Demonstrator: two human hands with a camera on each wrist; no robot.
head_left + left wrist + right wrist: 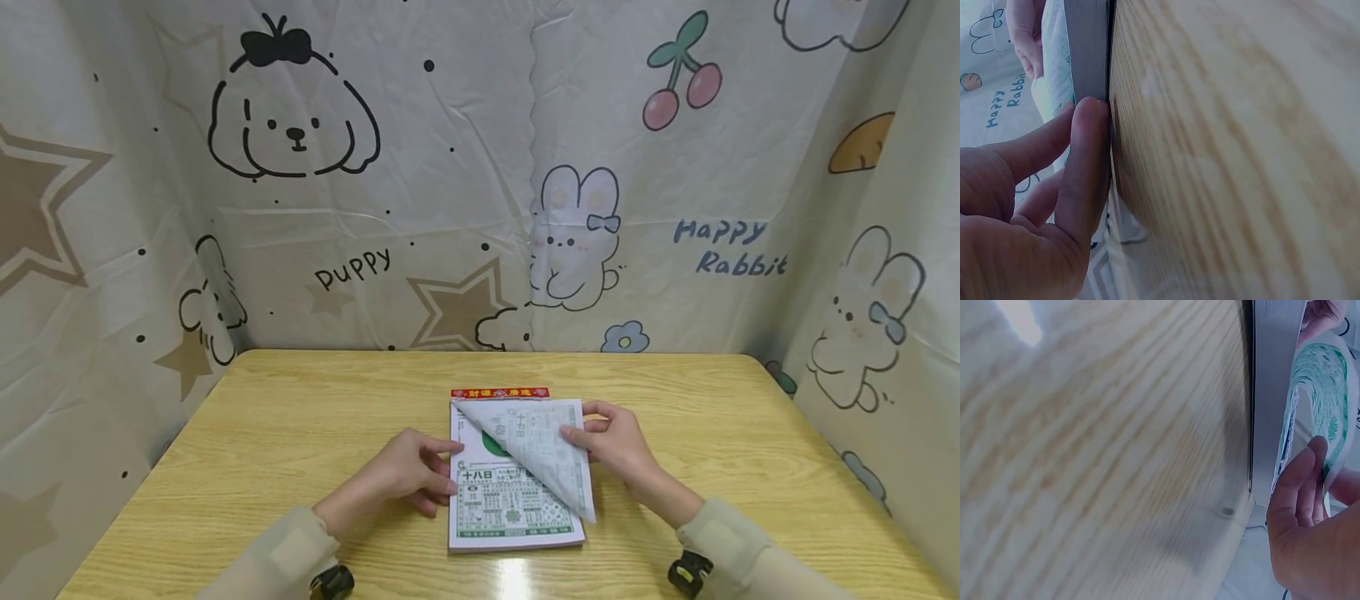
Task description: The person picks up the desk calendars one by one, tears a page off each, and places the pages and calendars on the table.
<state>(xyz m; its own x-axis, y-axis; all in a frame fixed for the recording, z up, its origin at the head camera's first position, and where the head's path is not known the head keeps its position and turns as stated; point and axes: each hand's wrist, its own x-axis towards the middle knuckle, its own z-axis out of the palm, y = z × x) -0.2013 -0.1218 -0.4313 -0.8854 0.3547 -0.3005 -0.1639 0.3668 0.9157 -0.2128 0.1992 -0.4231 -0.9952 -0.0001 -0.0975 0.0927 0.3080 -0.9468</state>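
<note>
- The calendar pad (517,508) lies flat on the wooden table (300,433), with a red strip (500,393) with yellow characters along its far edge.
- The pad's exposed page carries green print, including a block of characters and a grid on its near half; part of a solid green shape (495,444) shows farther up.
- Over the pad's far right part, a thin sheet (536,442) is folded over diagonally, pale print showing faintly on it; one tip pokes slightly past the pad's right edge near the bottom. The right wrist view shows the sheet arching up off the pad.
- At the pad's right edge, the right hand (618,437) pinches the sheet narrowly, thumb on top and fingers beneath.
- At the pad's left edge, the left hand (412,471) has its fingers loosely parted, fingertips touching the edge without wrapping round it.
- Nearer the viewer than the pad, a dark wrist device sits at each pale sleeve (285,542).
- Beyond the pad hangs a pale cloth (450,167) printed with a puppy, rabbits, stars and cherries.
</note>
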